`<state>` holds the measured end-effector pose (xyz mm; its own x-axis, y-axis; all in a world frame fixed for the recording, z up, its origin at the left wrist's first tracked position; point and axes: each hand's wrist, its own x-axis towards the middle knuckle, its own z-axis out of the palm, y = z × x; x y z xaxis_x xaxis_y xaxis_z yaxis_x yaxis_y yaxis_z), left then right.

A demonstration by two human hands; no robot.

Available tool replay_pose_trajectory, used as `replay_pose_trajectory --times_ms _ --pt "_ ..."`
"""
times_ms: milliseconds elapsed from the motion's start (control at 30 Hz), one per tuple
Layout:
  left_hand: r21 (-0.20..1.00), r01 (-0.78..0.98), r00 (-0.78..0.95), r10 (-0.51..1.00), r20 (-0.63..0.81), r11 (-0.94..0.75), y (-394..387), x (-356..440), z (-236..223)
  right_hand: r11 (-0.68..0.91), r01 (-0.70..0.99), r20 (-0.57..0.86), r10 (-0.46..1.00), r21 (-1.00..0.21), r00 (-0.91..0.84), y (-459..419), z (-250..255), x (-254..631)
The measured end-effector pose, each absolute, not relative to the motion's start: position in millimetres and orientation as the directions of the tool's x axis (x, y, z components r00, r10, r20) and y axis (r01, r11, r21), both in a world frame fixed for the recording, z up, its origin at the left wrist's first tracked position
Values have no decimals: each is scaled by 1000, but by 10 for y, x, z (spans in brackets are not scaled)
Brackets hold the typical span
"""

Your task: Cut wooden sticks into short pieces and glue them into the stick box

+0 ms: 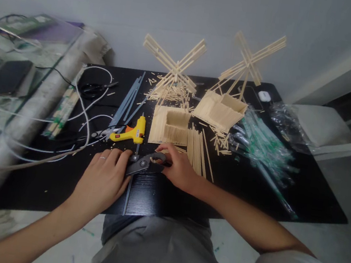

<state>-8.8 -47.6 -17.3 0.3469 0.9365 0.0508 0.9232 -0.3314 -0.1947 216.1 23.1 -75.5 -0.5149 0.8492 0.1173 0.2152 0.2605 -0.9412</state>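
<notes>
A pair of dark metal shears (139, 167) is held low over the front of the black table, its round pivot facing up. The fingers of my left hand (103, 175) close around the left end of the shears. My right hand (179, 167) is closed at the other end, thumb and forefinger against the curved dark part. A small tan bit shows inside that curve; I cannot tell whether it is a stick or a fingertip. Just beyond lie a yellow glue gun (132, 131) and a stick-built base with a raised box (176, 127).
Two crossed-blade stick frames (176, 68) (248, 61) stand at the back. A second base (220, 111), loose sticks (199, 152), grey strips (128, 100) and green-marked plastic wrappers (265, 147) lie around. White cable (88, 129) loops across the left. A white case (264, 96) sits back right.
</notes>
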Motion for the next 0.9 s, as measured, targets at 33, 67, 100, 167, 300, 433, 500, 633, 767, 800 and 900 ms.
replay_pose_trajectory --times_ms 33,67,100,167,300,433,500,633,767,800,900 --pt "-204 923 340 940 34 -327 -480 -81 -162 263 219 118 849 -940 -515 231 -752 2162" --pt "-213 922 335 942 16 -324 -484 -76 -150 266 221 119 848 -938 -516 231 -749 2163" --pt "-220 919 334 943 -1 -326 -487 -74 -138 269 222 121 847 -937 -518 231 -744 2164" --pt "-226 915 338 941 -19 -333 -488 -76 -118 277 222 126 843 -935 -524 229 -732 2166" --pt "-213 907 366 930 -24 -362 -475 -82 -112 284 245 121 844 -927 -522 228 -712 2166" --pt "-216 903 374 927 -27 -371 -462 -82 -125 299 281 118 846 -912 -519 231 -711 2163" --pt "-215 907 363 931 -33 -361 -459 -83 -122 303 284 120 847 -910 -519 231 -715 2163" --pt "-200 923 321 944 -71 -329 -448 -94 -116 303 280 122 845 -911 -520 220 -725 2156" --pt "-180 933 302 949 -84 -313 -404 -135 -133 288 270 118 853 -919 -509 226 -718 2159" --pt "-172 935 302 951 -73 -310 -382 -153 -136 278 258 114 853 -925 -509 240 -704 2171" --pt "-126 952 283 959 14 -279 -272 -213 -119 239 205 108 860 -949 -499 328 -627 2252"
